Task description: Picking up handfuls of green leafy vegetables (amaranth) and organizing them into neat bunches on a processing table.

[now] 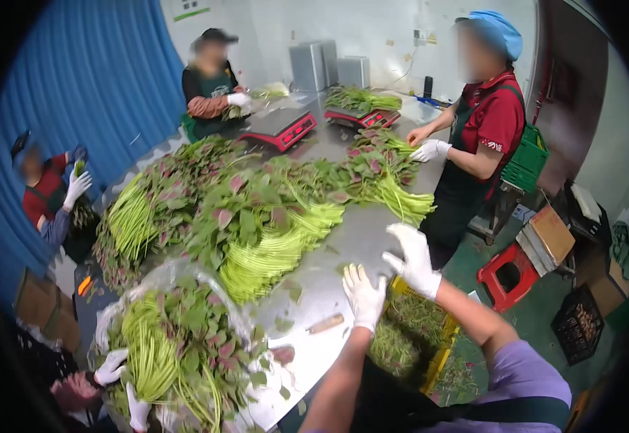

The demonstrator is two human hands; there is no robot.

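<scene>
My left hand [365, 296], in a white glove, is spread with nothing in it over the near edge of the metal table [360, 238]. To its right my right hand [414, 261], gloved too, is raised with thumb and fingers apart and empty. A knife with a wooden handle [326, 323] lies on the table left of my left hand; its blade is hard to make out. Beyond it rests a large pile of leafy greens [271, 254], with pale green stems and red-green leaves. Another bunch [401, 197] lies just beyond my right hand, stems towards me.
A yellow crate [444, 346] of trimmings stands below my hands. Co-workers stand at the far side, right and left; one's gloved hands touch greens in a plastic bag [147, 281]. Two red scales [293, 130] [371, 118] stand at the back. A red stool [501, 276] is on the floor.
</scene>
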